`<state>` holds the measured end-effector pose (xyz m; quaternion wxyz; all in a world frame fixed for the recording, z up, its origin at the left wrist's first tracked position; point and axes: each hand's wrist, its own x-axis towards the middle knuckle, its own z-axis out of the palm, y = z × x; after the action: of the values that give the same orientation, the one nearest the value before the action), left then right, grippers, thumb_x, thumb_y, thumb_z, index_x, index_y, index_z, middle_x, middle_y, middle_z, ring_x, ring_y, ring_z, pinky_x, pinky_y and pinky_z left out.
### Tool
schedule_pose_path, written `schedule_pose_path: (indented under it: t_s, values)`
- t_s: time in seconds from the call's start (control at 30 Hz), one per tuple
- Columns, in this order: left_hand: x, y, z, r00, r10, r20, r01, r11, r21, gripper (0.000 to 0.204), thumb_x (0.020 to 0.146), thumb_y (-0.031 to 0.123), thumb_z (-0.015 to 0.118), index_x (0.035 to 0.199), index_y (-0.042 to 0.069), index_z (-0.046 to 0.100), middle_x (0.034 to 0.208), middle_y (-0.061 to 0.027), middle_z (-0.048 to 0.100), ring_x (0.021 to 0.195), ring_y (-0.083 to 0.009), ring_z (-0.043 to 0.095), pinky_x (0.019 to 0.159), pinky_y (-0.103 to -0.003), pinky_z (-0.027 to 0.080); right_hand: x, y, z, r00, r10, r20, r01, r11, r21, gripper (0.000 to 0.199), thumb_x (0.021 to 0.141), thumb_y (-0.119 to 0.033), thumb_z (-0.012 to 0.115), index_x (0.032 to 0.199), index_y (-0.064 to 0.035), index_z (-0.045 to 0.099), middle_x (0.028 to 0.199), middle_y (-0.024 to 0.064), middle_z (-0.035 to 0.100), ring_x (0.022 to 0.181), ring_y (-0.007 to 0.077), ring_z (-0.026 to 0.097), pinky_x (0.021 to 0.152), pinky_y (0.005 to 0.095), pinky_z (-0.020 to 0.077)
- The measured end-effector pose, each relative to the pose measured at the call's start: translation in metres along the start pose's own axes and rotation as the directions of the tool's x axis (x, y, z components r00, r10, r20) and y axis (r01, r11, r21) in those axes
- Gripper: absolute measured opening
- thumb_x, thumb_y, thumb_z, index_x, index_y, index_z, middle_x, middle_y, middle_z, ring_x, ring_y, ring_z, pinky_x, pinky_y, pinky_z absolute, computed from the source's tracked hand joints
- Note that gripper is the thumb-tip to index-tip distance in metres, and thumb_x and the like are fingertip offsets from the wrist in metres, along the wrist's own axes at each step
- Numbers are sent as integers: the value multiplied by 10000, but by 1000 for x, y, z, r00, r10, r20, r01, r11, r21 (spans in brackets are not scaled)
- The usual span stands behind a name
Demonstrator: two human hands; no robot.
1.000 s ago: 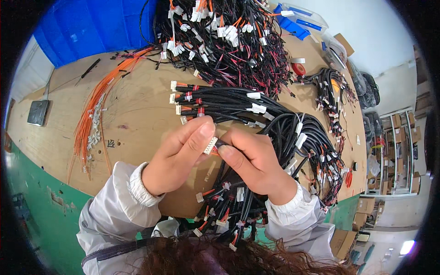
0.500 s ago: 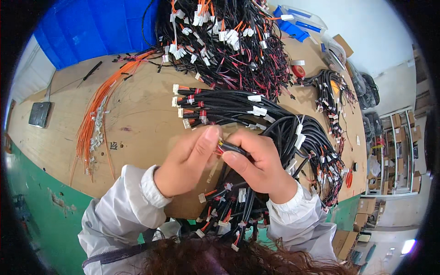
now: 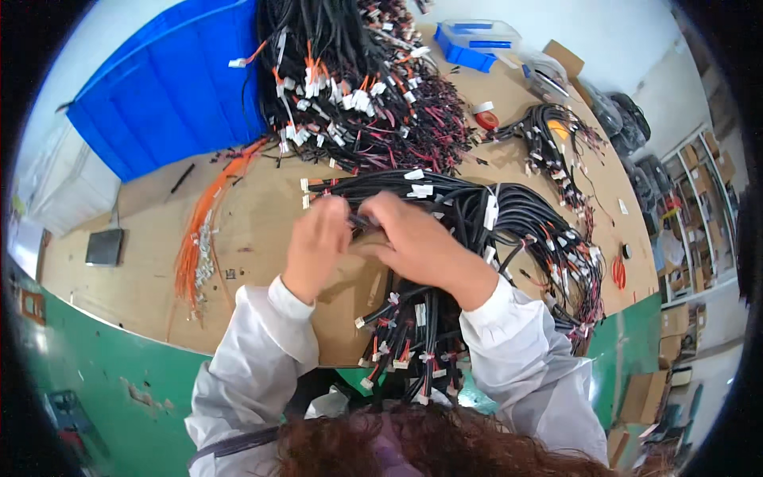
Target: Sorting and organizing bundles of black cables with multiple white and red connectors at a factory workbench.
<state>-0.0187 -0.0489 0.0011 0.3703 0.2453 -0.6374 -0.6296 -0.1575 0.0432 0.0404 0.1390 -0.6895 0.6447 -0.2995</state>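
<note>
At the middle of the table, my left hand (image 3: pixel 316 245) and my right hand (image 3: pixel 421 245) come together over a short stretch of black cable (image 3: pixel 362 222). The right thumb and fingers pinch it from the right, and the curled left fingers close on its other end. Motion blurs the fingertips, and the cable's tip is hidden. Just beyond my hands lies a thick bundle of black cables (image 3: pixel 453 195) with white connectors and labels, curving to the right. More cable ends with white connectors (image 3: pixel 401 364) hang toward me over the table's front edge.
A large heap of black cables (image 3: pixel 373 119) fills the back, beside a blue bin (image 3: pixel 171 91). Orange wires (image 3: pixel 197 246) lie left, near a flat black device (image 3: pixel 104 247). Red tape (image 3: pixel 486 119), another cable bunch (image 3: pixel 548 143) and a blue-and-clear box (image 3: pixel 477 41) are at right.
My view has shifted, showing more of the blue bin. The left hand has turned, its fingers now pointing upward and blurred. Both hands stay together at the cable, whose coloured wires no longer show.
</note>
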Motion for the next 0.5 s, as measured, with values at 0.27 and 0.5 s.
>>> schedule_pose_path:
  t_s: [0.27,0.5]
  values:
    - [23,-10,-9,982,-162,97,188,790,-583,358,954,350,392,687,113,368,567,25,313,507,-66,275,470,-225,229,-16,43,-21,910,181,-373,-300,908,-292,409,696,-148,677,1037,-57,470,983,124,528,993,325,499,831,431,395]
    - [28,-16,-16,973,-141,181,226,712,-665,317,944,332,425,706,123,409,604,32,351,527,-70,285,495,-220,244,-17,48,-28,816,-34,-577,-183,931,-315,146,758,-95,624,879,-60,549,820,79,567,792,247,571,700,347,442]
